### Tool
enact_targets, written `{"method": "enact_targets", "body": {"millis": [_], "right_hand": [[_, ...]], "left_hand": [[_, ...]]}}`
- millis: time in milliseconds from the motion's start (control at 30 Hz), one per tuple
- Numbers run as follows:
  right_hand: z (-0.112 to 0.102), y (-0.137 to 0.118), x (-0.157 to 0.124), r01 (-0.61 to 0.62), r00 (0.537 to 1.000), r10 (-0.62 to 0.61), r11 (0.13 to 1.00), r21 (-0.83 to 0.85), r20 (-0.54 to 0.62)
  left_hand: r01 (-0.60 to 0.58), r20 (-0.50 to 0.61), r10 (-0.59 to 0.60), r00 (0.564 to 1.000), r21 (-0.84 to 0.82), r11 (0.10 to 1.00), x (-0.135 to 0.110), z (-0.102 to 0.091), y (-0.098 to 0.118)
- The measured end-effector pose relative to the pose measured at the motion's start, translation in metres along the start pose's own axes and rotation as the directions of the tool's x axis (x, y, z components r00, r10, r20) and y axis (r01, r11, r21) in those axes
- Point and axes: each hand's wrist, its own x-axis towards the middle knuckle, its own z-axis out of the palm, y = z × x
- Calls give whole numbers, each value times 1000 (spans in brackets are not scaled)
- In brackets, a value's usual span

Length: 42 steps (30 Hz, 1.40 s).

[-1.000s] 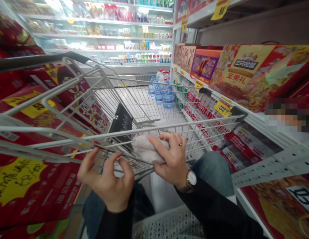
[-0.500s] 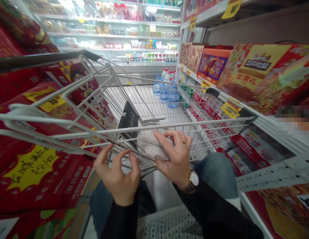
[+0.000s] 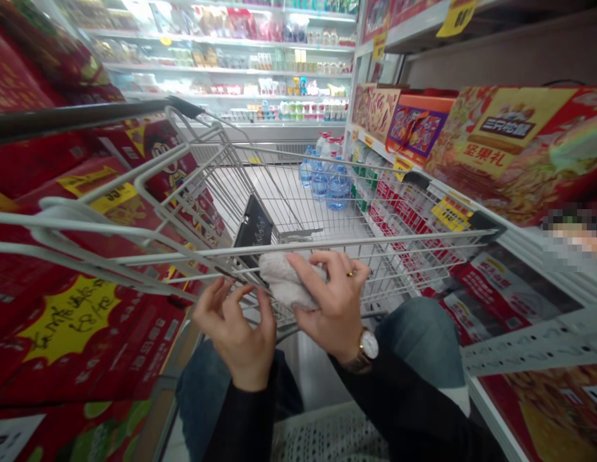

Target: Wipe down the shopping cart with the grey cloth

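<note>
Fuzzy white bundle (image 3: 288, 280), crumpled under right hand (image 3: 329, 305).

The aisle runs down to a long display case (image 3: 221, 64), its lit shelves packed with colourful packets and bottles, and that white glow is the brightest light around. A pale, shiny floor (image 3: 240, 179) leads toward it, with bottled water (image 3: 334, 183) grouped at the end of the right-hand shelving (image 3: 533, 343). Those white metal shelves hold red-and-gold gift boxes (image 3: 519, 147) under yellow price tags (image 3: 456, 16) — opposite, red cartons (image 3: 62, 340) with yellow stickers crowd the left side.
</note>
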Motion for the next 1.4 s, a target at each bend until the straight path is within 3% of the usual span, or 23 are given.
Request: {"method": "enact_targets", "body": {"millis": [100,267,367,667,867,967,1033,1267,1400], "right_hand": [[-8,11,-8,-38,999,37,999,-27,-36],[2,-6,0,80,997,-80,997,0,3],[7,-9,6,78,997,-78,997,30,2],[-21,38,-14,-66,996,65,998,-15,-57],[-9,16,-4,43,997,-41,999,21,-63],[-3,10,0,25,994,-20,998,52,-103],[2,14,-7,8,997,-5,999,48,-82],[26,47,-62,36,986,-29,999,-39,164],[23,36,-46,103,988,-97,994,-45,120]], "left_hand": [[49,-1,-49,999,21,999,0,6,4],[116,54,-119,991,42,992,-13,14,-4],[94,79,-99,992,70,993,-15,14,-9],[103,46,-111,993,153,983,-10,18,-5],[123,83,-150,985,261,958,-14,17,8],[59,84,-86,993,283,957,-14,13,12],[27,61,-45,997,270,962,-13,12,11],[19,-4,-19,1000,118,993,-10,16,2],[79,6,-79,997,10,997,-13,16,6]]}}
